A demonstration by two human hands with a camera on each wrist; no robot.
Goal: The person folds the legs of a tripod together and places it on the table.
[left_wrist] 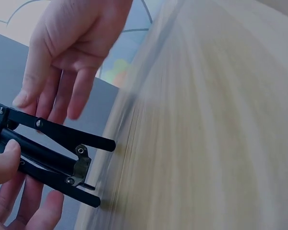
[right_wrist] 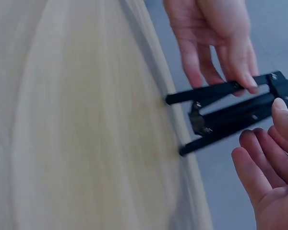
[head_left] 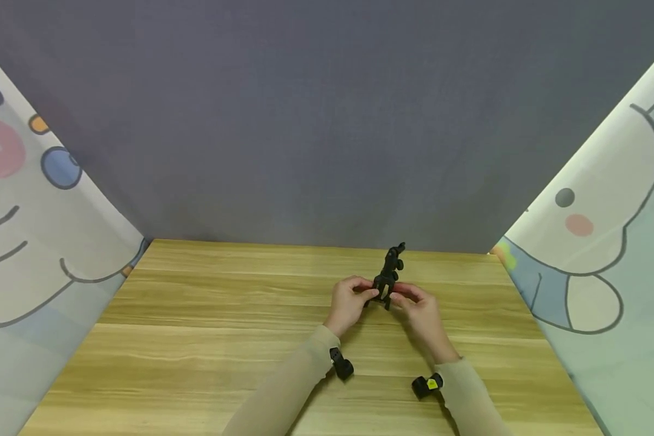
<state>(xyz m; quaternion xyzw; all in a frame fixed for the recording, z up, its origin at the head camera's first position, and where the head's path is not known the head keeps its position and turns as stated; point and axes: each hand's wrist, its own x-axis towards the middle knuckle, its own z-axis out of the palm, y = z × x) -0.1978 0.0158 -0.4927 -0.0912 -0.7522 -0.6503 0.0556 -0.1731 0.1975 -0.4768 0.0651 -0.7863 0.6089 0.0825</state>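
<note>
A black mini tripod [head_left: 387, 275] stands upright on the wooden table, its legs partly spread and its feet at the tabletop. My left hand [head_left: 347, 304] pinches one leg between thumb and fingers. On the opposite side, my right hand [head_left: 424, 313] pinches another leg near its upper part. The left wrist view shows the metal-jointed brace [left_wrist: 80, 165] between the legs. In the right wrist view the left thumb [right_wrist: 249, 84] lies along a leg, while the right thumb [right_wrist: 281, 105] meets the tripod close to the leg hinges.
The wood-grain table [head_left: 196, 339] ends at a grey back panel [head_left: 316, 121]. Side panels with cartoon prints, the left panel [head_left: 27, 242] and the right panel [head_left: 599, 272], flank the table. Black wrist cameras sit on both sleeves.
</note>
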